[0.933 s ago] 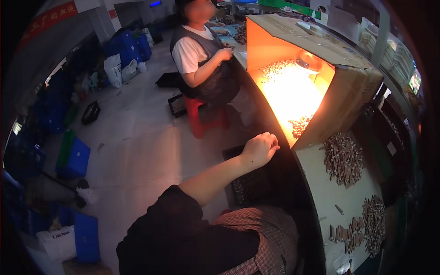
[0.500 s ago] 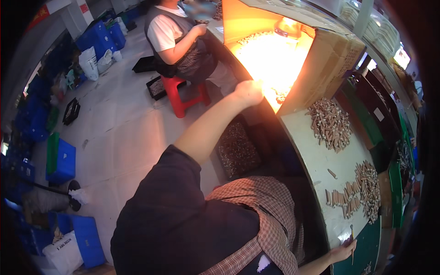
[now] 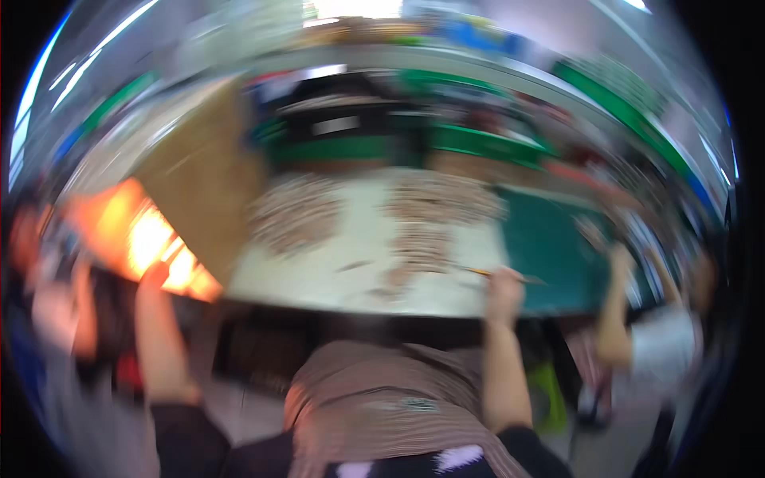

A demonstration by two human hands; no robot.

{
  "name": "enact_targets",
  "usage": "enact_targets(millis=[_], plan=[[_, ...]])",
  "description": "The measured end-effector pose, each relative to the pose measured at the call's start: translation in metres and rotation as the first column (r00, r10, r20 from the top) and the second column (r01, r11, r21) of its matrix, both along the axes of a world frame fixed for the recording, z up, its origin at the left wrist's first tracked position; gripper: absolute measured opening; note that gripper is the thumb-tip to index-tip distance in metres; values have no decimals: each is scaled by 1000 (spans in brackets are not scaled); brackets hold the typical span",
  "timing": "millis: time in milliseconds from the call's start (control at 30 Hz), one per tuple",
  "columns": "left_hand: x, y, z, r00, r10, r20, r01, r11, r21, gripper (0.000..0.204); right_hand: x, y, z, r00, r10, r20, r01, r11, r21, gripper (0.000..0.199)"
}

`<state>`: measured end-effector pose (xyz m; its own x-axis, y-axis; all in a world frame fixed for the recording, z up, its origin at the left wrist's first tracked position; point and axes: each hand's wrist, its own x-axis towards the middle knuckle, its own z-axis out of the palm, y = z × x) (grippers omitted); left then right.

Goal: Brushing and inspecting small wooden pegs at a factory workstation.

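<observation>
The picture is smeared by motion. At the left, my left hand (image 3: pixel 155 275) reaches to the glowing opening of a cardboard box (image 3: pixel 203 171); its fingers are too blurred to read. My right hand (image 3: pixel 504 295) is closed around a thin yellowish stick (image 3: pixel 476 271), over the border between the white tabletop (image 3: pixel 295 283) and a green mat (image 3: pixel 550 247). Left of this hand lie short brown pieces in rows (image 3: pixel 422 243), with a heap of similar pieces (image 3: pixel 454 197) behind them. A second heap (image 3: pixel 295 211) lies beside the box.
Dark and green bins (image 3: pixel 335 127) line the table's far side. A person (image 3: pixel 653 342) sits at the right with an arm over the table end. Another person (image 3: pixel 60 315) is at the far left. A dark tray (image 3: pixel 263 350) shows below the table edge.
My view has swung right toward the table, so the box now appears at the left. My left hand stays by the lit opening; the right still holds the stick.
</observation>
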<state>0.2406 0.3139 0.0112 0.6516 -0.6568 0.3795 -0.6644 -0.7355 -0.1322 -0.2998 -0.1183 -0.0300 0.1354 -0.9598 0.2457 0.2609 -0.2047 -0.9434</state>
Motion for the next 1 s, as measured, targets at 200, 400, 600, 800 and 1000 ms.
enact_targets(millis=[200,400,600,800,1000], plan=[[-13,4,-24,988,-148,-39,139,975,-170,18,-25,-9,-9,990,-6,139,1,999,40,12],[-188,-33,-2,886,-364,-287,219,875,-432,19,-23,-20,-18,990,-25,142,22,999,24,9],[-290,-126,-53,184,-343,-921,578,795,-181,38,-21,-14,-9,993,-114,22,111,988,110,7],[-334,-190,-91,445,-141,-885,512,850,122,66,-42,-44,-41,989,-58,-135,58,998,0,29],[-335,-197,-203,616,-483,-622,476,858,-195,71,-34,-33,-35,853,-368,-371,87,800,-593,24]])
